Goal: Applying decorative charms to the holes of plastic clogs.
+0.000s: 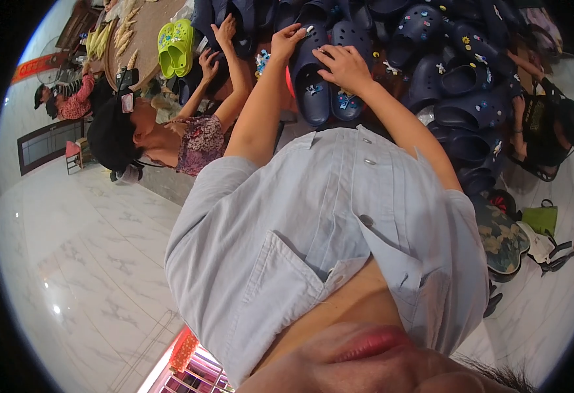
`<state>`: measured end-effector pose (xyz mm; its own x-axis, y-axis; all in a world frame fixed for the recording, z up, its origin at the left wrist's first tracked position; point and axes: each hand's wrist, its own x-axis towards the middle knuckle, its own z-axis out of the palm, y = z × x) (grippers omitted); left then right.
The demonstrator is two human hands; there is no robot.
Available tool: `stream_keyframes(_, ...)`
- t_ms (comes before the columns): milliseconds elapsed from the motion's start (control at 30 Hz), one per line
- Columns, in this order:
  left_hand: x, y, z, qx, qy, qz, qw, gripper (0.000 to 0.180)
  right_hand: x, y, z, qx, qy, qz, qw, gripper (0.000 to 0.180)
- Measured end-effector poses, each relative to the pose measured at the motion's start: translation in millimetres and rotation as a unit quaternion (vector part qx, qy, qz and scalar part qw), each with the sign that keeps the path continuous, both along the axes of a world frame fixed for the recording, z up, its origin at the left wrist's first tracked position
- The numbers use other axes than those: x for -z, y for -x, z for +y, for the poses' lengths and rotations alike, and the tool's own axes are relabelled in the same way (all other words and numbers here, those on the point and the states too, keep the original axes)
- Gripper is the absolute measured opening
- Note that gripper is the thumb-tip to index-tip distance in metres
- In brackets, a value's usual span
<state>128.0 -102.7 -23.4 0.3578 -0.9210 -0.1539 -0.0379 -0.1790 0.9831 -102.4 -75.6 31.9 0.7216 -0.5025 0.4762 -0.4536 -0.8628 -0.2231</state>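
Observation:
In front of me a pair of navy clogs lies side by side, the left clog (313,101) and the right clog (351,47), with small charms on their straps. My left hand (287,41) reaches the toe of the left clog, its fingers pinched at a small white charm (310,30). Across the right clog lies my right hand (346,69), its bent fingers and thumb gripping the left clog's inner edge. The palm hides part of the right clog.
Many navy clogs with charms (470,111) crowd the table's right side. Left of me a co-worker (195,141) reaches over other clogs; bright green clogs (175,49) lie beyond. Another person (549,124) sits at the right. A camouflage-patterned seat (502,239) stands nearby.

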Motion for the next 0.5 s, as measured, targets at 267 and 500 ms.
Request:
stream_keyframes(267, -3.8, 1.5, -4.7, 0.016, -0.007, -0.16, 0.987, 0.052, 3.3, 3.2, -2.6, 0.003, -0.007, -0.004, 1.0, 0.05)
stream_keyframes(500, -10.3, 3.3, -6.4, 0.072, -0.035, -0.066, 0.995, 0.049, 4.5, 0.4, -1.4, 0.008, -0.008, 0.0, 1.0, 0.05)
